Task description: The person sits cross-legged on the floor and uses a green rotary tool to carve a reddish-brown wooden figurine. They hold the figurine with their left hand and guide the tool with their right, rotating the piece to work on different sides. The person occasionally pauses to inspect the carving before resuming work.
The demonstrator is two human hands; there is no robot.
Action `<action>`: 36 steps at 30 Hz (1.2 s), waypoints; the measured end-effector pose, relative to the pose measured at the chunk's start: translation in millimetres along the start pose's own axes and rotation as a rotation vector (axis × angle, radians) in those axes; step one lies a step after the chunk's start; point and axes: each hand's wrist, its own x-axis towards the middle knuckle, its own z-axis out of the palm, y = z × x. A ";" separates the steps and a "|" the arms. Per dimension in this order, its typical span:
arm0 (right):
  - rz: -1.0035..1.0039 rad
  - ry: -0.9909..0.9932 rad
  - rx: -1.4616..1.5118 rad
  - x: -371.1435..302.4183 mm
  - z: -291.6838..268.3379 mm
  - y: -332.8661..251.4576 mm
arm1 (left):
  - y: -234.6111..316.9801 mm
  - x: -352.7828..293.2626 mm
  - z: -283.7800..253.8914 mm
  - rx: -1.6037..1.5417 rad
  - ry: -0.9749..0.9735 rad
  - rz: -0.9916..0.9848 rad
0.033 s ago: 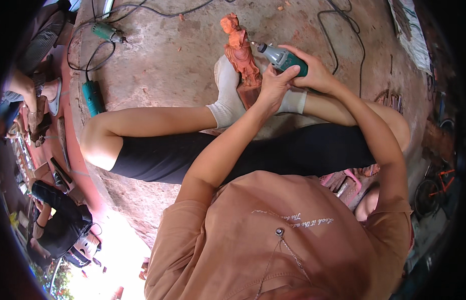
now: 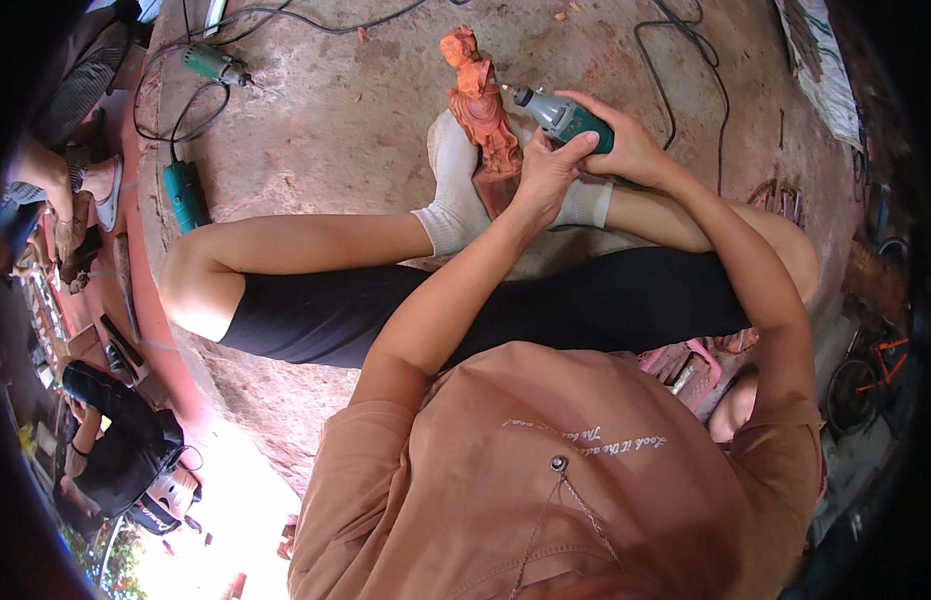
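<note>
A carved reddish-wood figurine [image 2: 479, 108] stands on a block-shaped base [image 2: 497, 190], between my feet in white socks [image 2: 455, 170]. My right hand [image 2: 633, 142] is wrapped round a green and grey rotary tool [image 2: 568, 118] from the right. My left hand [image 2: 547, 172] closes on the same tool from below, thumb across its body; some of its fingers are hidden. The tool's thin bit points left, at the figurine's upper side. Whether the bit touches the wood is too small to tell.
Another green power tool [image 2: 215, 64] lies at the far left, with a teal tool body [image 2: 186, 196] by my left knee. Black cables [image 2: 707, 60] snake over the stained floor [image 2: 315, 130]. Other people [image 2: 125, 440] sit at the left. An orange bicycle [image 2: 870, 380] stands at the right.
</note>
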 end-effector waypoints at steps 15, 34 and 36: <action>-0.052 -0.066 -0.005 13.3 7.5 18.8 | -3.3 0.9 -6.3 -0.049 0.038 0.040; 0.013 -0.102 0.073 16.8 5.6 20.1 | 0.8 4.0 -7.6 -0.016 0.025 -0.015; 0.048 -0.106 0.106 16.3 5.0 17.5 | 1.6 5.1 -7.4 -0.015 0.031 -0.035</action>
